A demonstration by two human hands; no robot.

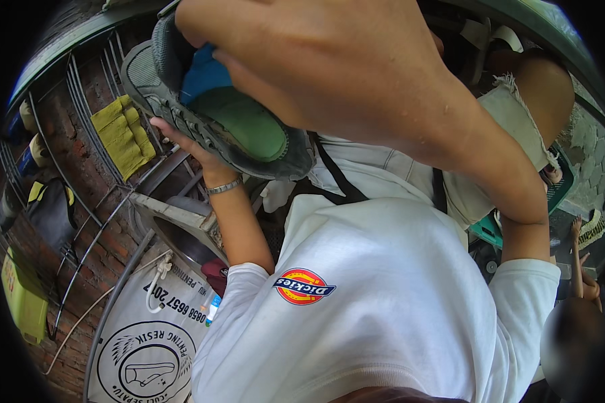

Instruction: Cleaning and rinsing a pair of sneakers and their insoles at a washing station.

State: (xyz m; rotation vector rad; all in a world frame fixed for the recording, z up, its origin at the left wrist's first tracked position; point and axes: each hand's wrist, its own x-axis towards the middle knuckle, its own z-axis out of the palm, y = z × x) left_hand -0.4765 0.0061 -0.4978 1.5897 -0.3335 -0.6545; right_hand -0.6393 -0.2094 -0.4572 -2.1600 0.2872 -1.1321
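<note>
A grey mesh shoe [143, 75] is tilted with its opening towards me, near the top of the view. My left hand [201, 153] holds it from beneath and from its left side; a metal bracelet or watch band [225, 186] circles that wrist. Inside the shoe lies a green lining or insole [247, 121], and beyond it shows a blue piece [205, 73]. My right hand [302, 55] is over the opening, its fingers bent at the blue piece and the shoe's collar. Its fingertips are partly hidden, so what they grip cannot be told.
Left, a metal rack stands against a brick wall, with a yellow-green cloth [123, 137] on it. A light green container [22, 299] and a printed banner [146, 347] are lower left. A green plastic basket [564, 176] is at right, with another person [582, 287] beyond.
</note>
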